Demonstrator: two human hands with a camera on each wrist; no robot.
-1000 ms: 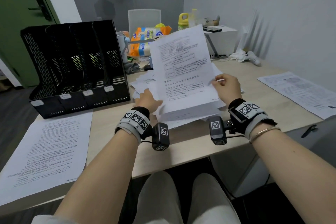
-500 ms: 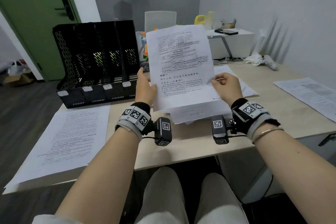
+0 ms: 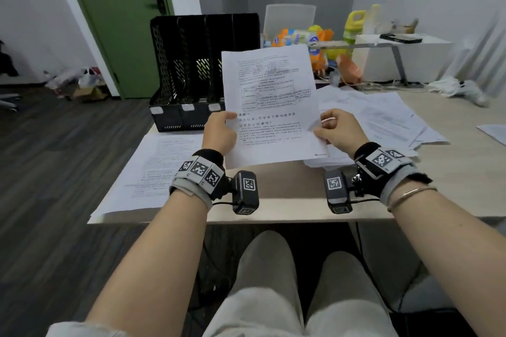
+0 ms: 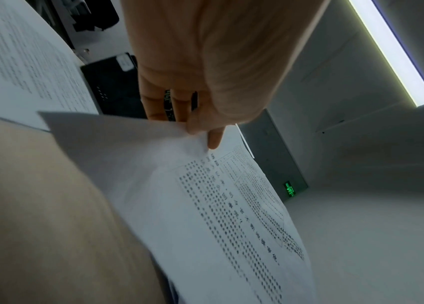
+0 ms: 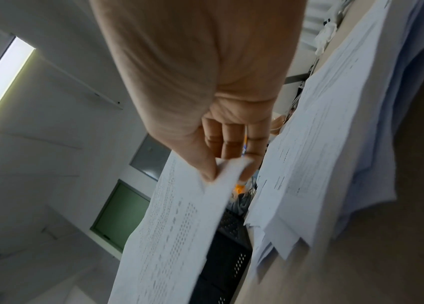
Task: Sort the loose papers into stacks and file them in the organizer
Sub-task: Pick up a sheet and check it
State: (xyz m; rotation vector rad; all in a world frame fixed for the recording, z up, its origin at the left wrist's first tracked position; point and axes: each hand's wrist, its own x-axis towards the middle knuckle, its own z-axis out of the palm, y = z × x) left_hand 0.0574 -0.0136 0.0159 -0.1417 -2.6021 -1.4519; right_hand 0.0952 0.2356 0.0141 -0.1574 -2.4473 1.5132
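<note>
A printed sheet [image 3: 269,101] stands nearly upright above the desk's near edge. My left hand [image 3: 220,128] pinches its left edge, thumb on the front; the left wrist view shows the same sheet [image 4: 221,205] held at the fingertips [image 4: 200,127]. My right hand [image 3: 332,128] pinches the right edge, and in the right wrist view the sheet [image 5: 169,222] is caught between thumb and fingers. The black mesh organizer [image 3: 191,68] stands behind and left of the sheet. A loose pile of papers [image 3: 383,117] spreads to the right. One stack [image 3: 161,169] lies flat at the left.
At the back of the wooden desk [image 3: 287,189] sit orange and yellow packages [image 3: 304,38], a yellow bottle [image 3: 353,24] and a white box [image 3: 397,57] with a phone on it. Another sheet [image 3: 492,131] lies at the far right. A green door [image 3: 120,16] is at the left.
Both hands have lifted the sheet off the loose pile and carried it left, in front of the organizer. My view has swung left with it.
</note>
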